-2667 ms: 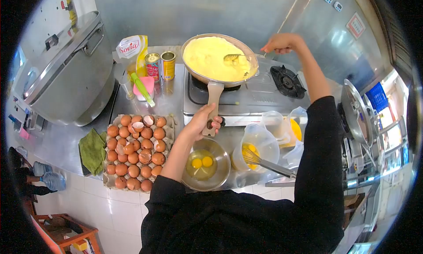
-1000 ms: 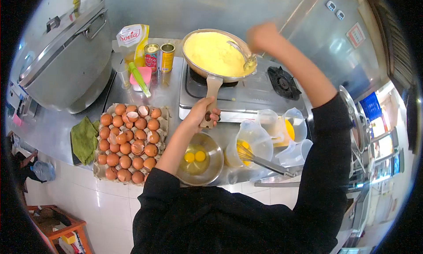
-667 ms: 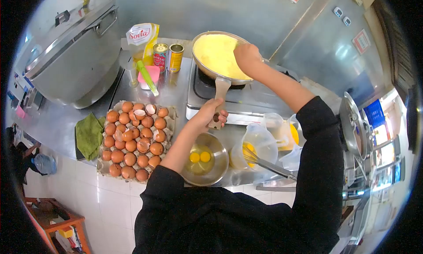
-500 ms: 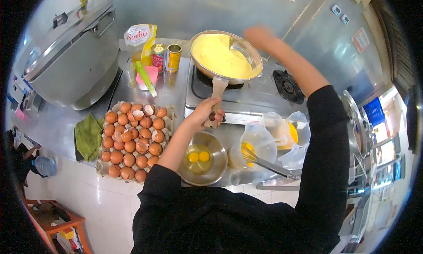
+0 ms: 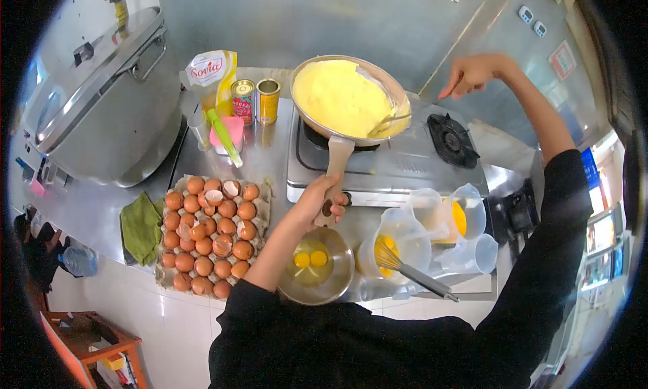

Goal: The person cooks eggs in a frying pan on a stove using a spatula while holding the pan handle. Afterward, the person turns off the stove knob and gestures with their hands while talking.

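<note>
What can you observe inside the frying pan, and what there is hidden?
The frying pan holds a yellow mixture, with a metal utensil reaching in at the right. Bare inner wall shows at upper right; the mixture hides the floor beneath.

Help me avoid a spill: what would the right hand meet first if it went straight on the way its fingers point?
Probably the pan's right rim: the right hand points down and left in the picture toward it. Depth is unclear, so it might pass above the rim.
</note>
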`<state>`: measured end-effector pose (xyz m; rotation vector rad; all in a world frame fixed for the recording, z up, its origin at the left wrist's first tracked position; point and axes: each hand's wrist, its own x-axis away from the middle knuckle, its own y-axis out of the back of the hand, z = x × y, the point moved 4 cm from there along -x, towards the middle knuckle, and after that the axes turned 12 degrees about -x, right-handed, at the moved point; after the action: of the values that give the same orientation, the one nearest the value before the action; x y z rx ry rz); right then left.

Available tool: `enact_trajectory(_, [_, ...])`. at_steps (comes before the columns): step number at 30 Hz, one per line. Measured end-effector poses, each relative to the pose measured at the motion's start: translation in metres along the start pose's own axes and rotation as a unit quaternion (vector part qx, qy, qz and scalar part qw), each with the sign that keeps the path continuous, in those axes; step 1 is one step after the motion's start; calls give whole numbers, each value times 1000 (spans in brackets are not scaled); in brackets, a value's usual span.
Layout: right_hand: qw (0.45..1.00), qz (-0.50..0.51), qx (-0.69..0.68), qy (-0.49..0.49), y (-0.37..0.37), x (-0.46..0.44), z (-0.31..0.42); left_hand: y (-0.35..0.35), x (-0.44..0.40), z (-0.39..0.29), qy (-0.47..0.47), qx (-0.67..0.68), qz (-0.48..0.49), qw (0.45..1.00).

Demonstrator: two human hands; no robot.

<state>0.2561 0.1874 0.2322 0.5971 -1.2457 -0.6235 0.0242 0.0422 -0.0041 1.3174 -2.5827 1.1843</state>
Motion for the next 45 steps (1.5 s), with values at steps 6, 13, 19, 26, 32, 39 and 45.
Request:
enact_trajectory(6, [973,89,-198,77,-43,-22,-13,-6,5,-4,22,-17,-14,1000])
enact_trajectory(13, [944,-32,-42,325,-92,-64,49,-6,3,-5,38,-40,-2,998])
enact_trajectory(19, [969,-131,162,130,-105,-87,127,-7,5,-3,28,-56,-22,998])
enact_trajectory(26, [996,-83,38,7,-32,-115,61,-1,2,0,-2,-25,-22,999])
enact_trajectory(32, [988,-120,-94,0,-13,-33,6,0,1,1,3,-7,-13,1000])
enact_trajectory(39, [948,-263,131,123,-31,84,43,-3,3,1,-8,7,-13,1000])
enact_trajectory(45, [967,-221,110,68,-92,74,64,-1,1,1,-4,11,-2,1000])
